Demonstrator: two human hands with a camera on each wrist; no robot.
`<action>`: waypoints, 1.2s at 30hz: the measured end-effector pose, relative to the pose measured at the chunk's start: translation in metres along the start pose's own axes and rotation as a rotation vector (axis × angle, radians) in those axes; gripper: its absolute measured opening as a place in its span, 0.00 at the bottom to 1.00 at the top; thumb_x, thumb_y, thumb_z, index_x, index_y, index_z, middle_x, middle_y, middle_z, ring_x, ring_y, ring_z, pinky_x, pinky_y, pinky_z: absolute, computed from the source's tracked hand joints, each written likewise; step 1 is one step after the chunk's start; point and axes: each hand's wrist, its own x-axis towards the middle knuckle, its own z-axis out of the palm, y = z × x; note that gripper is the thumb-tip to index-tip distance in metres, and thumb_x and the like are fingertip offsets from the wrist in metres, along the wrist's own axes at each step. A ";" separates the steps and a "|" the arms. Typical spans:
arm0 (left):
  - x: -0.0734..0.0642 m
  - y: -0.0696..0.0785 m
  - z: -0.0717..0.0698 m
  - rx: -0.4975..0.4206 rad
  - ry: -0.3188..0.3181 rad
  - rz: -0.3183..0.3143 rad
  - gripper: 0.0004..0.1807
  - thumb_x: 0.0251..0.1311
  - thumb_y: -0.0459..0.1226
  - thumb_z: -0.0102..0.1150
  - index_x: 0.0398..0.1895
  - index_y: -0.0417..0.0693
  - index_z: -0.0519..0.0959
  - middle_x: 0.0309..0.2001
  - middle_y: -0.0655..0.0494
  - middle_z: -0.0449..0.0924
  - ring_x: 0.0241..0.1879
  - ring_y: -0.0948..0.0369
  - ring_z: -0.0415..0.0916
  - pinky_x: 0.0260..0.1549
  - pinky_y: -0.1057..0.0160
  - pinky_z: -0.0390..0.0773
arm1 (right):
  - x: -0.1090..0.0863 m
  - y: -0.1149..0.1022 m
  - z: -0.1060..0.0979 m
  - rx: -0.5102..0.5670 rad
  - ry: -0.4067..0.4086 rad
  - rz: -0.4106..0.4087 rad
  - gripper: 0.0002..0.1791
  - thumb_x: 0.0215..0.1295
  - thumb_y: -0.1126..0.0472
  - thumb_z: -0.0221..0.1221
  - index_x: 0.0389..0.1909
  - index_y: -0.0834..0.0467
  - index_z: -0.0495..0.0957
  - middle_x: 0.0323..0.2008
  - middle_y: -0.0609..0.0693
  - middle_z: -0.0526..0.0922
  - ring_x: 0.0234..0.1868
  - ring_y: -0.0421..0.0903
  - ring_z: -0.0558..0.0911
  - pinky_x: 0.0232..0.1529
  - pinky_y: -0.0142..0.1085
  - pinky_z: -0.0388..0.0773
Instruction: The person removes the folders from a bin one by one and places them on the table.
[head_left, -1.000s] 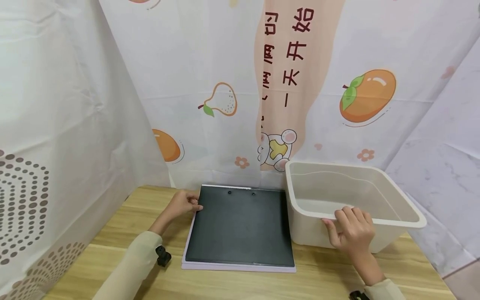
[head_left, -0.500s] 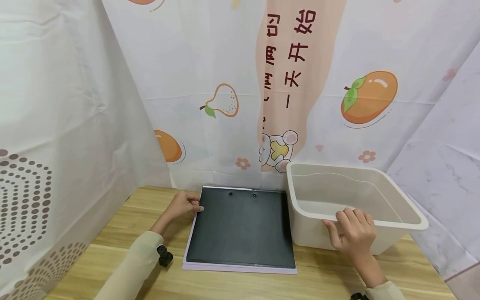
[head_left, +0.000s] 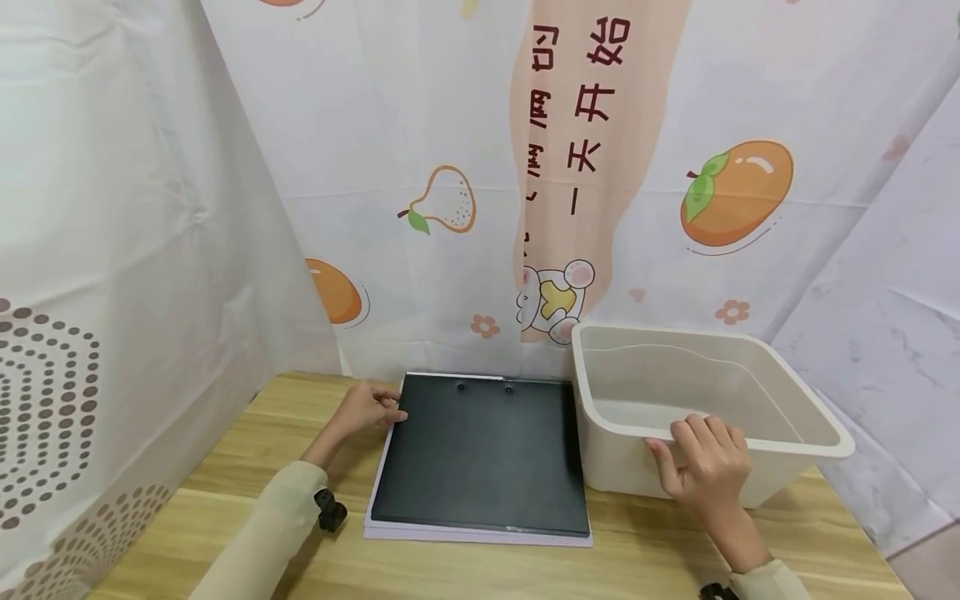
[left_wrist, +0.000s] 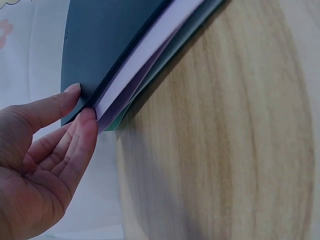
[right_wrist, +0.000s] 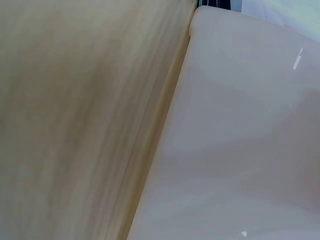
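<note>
A flat black folder with two small dark rivets near its far edge lies on top of a stack. Beneath it a lilac folder shows along the near side, and a green one appears lower down in the left wrist view. My left hand pinches the black folder's corner, thumb on top and index finger at the edge below. To the right stands a white plastic bin, its inside floor partly visible. My right hand grips the bin's near rim, fingers over the inside and thumb outside.
Everything stands on a wood-grain table. A printed curtain hangs right behind the stack and the bin. White sheeting closes the left side. The bin's left wall stands close against the stack's right edge.
</note>
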 end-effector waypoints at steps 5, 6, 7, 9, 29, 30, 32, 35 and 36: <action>0.003 0.000 0.001 -0.005 -0.001 -0.017 0.23 0.55 0.30 0.73 0.52 0.23 0.81 0.33 0.44 0.87 0.27 0.61 0.85 0.29 0.61 0.87 | 0.000 0.001 0.000 0.004 -0.011 0.000 0.38 0.74 0.36 0.49 0.13 0.62 0.65 0.13 0.57 0.68 0.15 0.58 0.65 0.20 0.48 0.53; 0.004 0.000 0.001 -0.009 -0.001 -0.019 0.23 0.55 0.30 0.73 0.52 0.23 0.81 0.33 0.44 0.87 0.27 0.61 0.84 0.30 0.61 0.87 | 0.000 0.002 0.000 0.004 -0.012 0.000 0.38 0.74 0.36 0.49 0.13 0.62 0.65 0.13 0.57 0.68 0.15 0.58 0.65 0.20 0.48 0.53; 0.005 0.000 0.001 -0.016 -0.003 -0.018 0.23 0.55 0.29 0.73 0.52 0.23 0.81 0.33 0.43 0.87 0.27 0.61 0.84 0.30 0.61 0.87 | -0.001 0.002 0.000 0.005 -0.015 0.001 0.38 0.74 0.36 0.49 0.13 0.62 0.65 0.13 0.57 0.68 0.15 0.58 0.65 0.20 0.48 0.54; 0.006 -0.001 0.002 -0.026 -0.013 -0.011 0.24 0.56 0.29 0.73 0.53 0.23 0.80 0.34 0.43 0.87 0.28 0.61 0.84 0.30 0.61 0.87 | -0.002 0.003 0.000 0.006 -0.017 0.004 0.38 0.74 0.36 0.50 0.13 0.62 0.65 0.13 0.56 0.68 0.15 0.57 0.64 0.20 0.48 0.53; 0.018 0.022 0.018 0.137 0.183 0.042 0.27 0.78 0.48 0.48 0.66 0.35 0.75 0.59 0.35 0.80 0.59 0.41 0.77 0.59 0.42 0.78 | -0.019 0.025 0.004 0.032 -0.082 0.039 0.33 0.71 0.41 0.53 0.12 0.62 0.70 0.13 0.54 0.69 0.14 0.55 0.66 0.18 0.47 0.56; 0.018 0.028 0.019 0.121 0.205 0.052 0.28 0.78 0.49 0.48 0.67 0.36 0.74 0.60 0.35 0.79 0.60 0.41 0.76 0.60 0.42 0.77 | -0.018 0.025 0.004 0.040 -0.107 0.068 0.33 0.71 0.42 0.53 0.12 0.61 0.72 0.13 0.53 0.71 0.15 0.55 0.67 0.18 0.47 0.58; 0.016 0.042 0.022 0.100 0.236 0.096 0.29 0.78 0.49 0.48 0.69 0.37 0.73 0.61 0.36 0.78 0.61 0.42 0.75 0.61 0.41 0.76 | -0.015 0.024 0.004 0.059 -0.155 0.136 0.32 0.72 0.42 0.53 0.15 0.61 0.77 0.14 0.53 0.74 0.15 0.54 0.70 0.19 0.46 0.61; 0.011 0.066 0.025 0.099 0.266 0.208 0.28 0.77 0.48 0.51 0.69 0.38 0.72 0.61 0.36 0.77 0.62 0.42 0.74 0.62 0.40 0.74 | -0.005 0.018 0.006 0.121 -0.204 0.237 0.29 0.73 0.43 0.53 0.24 0.62 0.85 0.21 0.56 0.82 0.22 0.55 0.77 0.27 0.41 0.69; 0.010 0.075 0.026 0.112 0.268 0.249 0.28 0.77 0.48 0.51 0.70 0.39 0.72 0.61 0.37 0.77 0.63 0.42 0.73 0.63 0.39 0.72 | 0.001 0.014 0.008 0.157 -0.213 0.254 0.28 0.73 0.43 0.54 0.28 0.63 0.87 0.25 0.57 0.85 0.25 0.56 0.80 0.32 0.37 0.72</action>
